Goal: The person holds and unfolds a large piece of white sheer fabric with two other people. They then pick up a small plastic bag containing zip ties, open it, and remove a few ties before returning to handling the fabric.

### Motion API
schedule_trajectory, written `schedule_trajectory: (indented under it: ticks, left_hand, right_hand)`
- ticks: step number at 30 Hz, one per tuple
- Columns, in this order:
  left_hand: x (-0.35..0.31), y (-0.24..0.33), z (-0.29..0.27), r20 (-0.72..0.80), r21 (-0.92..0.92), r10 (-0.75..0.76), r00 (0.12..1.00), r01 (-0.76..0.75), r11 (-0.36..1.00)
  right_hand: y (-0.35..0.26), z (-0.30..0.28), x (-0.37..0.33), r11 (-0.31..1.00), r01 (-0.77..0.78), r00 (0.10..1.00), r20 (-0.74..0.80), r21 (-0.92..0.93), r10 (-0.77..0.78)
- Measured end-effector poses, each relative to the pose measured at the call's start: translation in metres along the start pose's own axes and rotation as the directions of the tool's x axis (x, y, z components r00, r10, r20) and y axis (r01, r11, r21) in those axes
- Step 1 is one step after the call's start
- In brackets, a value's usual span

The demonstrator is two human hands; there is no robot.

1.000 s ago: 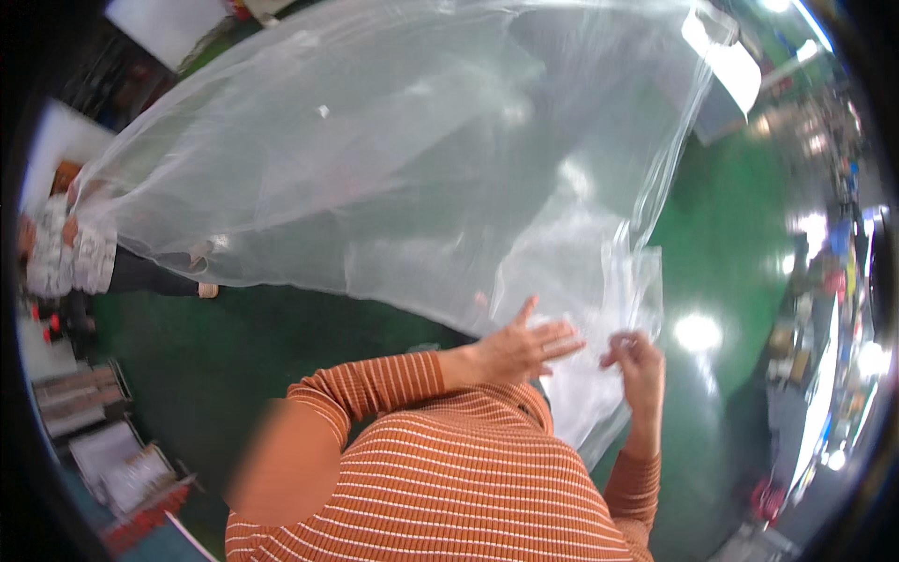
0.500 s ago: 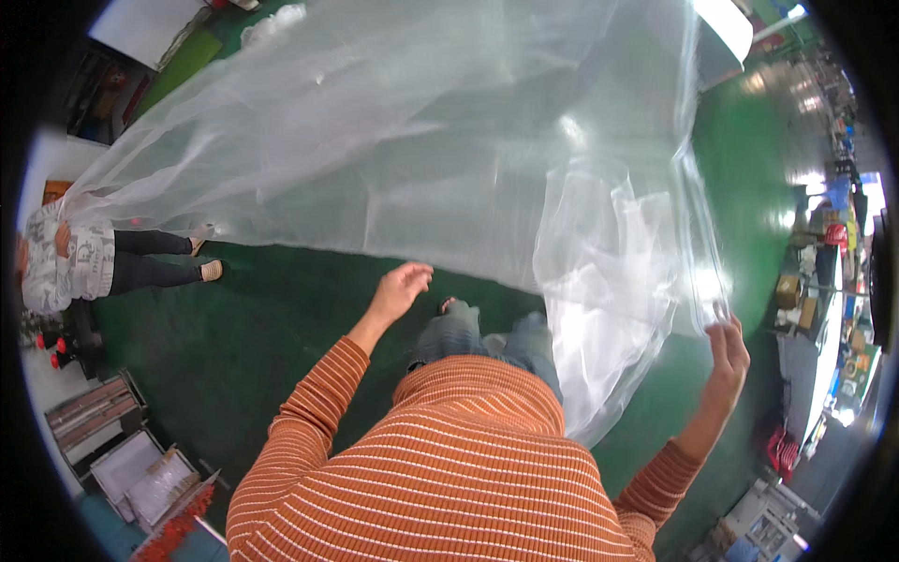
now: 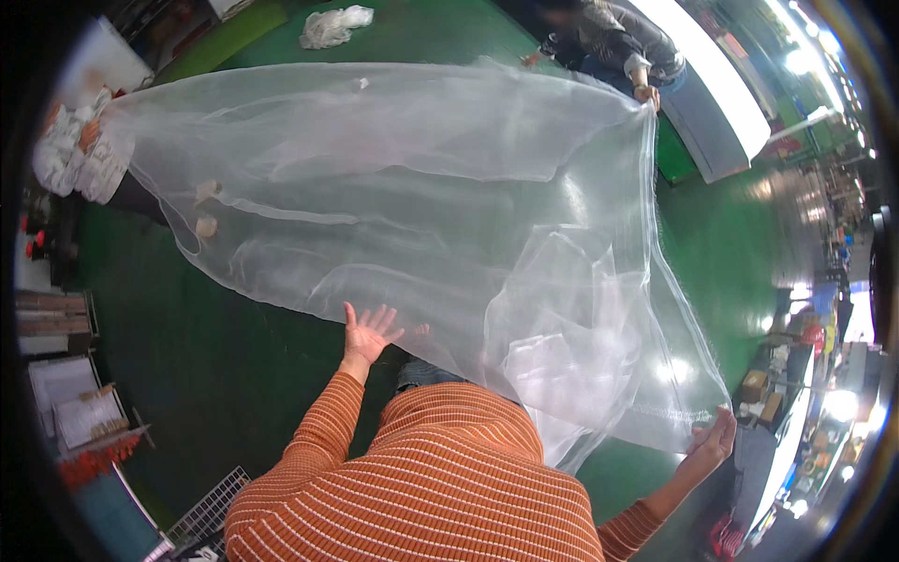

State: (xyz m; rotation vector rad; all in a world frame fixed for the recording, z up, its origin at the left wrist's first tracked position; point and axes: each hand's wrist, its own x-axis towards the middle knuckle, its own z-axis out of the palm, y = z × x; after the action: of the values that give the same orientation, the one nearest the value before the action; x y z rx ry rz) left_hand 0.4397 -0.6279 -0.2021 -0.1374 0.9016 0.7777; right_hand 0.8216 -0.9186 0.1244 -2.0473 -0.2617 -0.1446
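Note:
A large sheet of sheer white mesh fabric (image 3: 403, 225) is stretched out in front of me above the green floor. My right hand (image 3: 714, 438) pinches its near right corner. Fingers spread, my left hand (image 3: 367, 335) is at the near edge of the fabric and holds nothing. Over on the far left, a person in a patterned top (image 3: 80, 150) holds that end. At the far right corner, another person's hand (image 3: 646, 95) grips the fabric. A folded, denser layer of the mesh (image 3: 562, 365) hangs just right of my body.
A white-topped table (image 3: 716, 94) stands behind the person at the far right. A crumpled white bundle (image 3: 335, 26) lies on the green floor (image 3: 253, 361) at the back. Shelving with papers (image 3: 75, 393) is on the left, and cluttered benches (image 3: 796, 412) line the right.
The fabric has spread flatter, and its far edge and far-right holder have come into view. My left hand has opened wide. My right hand, still on the corner, appears lower in the picture.

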Motion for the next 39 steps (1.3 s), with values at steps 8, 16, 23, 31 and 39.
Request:
schedule_trajectory:
  ticks: [8,16,23,31,39]
  left_hand:
    - [-0.007,0.018,-0.061,-0.145,-0.224,0.328,0.934,-0.354,0.908]
    - [0.000,0.023,-0.109,-0.360,-0.008,0.399,0.843,-0.431,0.903]
    - [0.004,0.007,-0.159,-0.442,0.017,0.277,0.853,-0.301,0.953]
    - [0.010,0.013,-0.155,-0.441,0.004,0.231,0.868,-0.255,0.967]
    - [0.027,0.030,-0.161,-0.418,0.046,0.255,0.872,-0.260,0.964]
  right_hand:
    - [0.004,-0.009,0.020,0.966,-0.060,0.986,-0.137,0.251,0.097]
    - [0.000,-0.006,0.021,0.942,-0.022,0.996,-0.077,0.336,0.051]
    - [0.014,-0.004,0.024,0.928,0.036,0.995,-0.097,0.371,0.000]
    - [0.022,0.000,0.027,0.937,0.299,0.949,-0.158,0.183,-0.272]
    - [-0.011,0.019,0.036,0.945,0.040,0.998,0.031,0.326,-0.053]
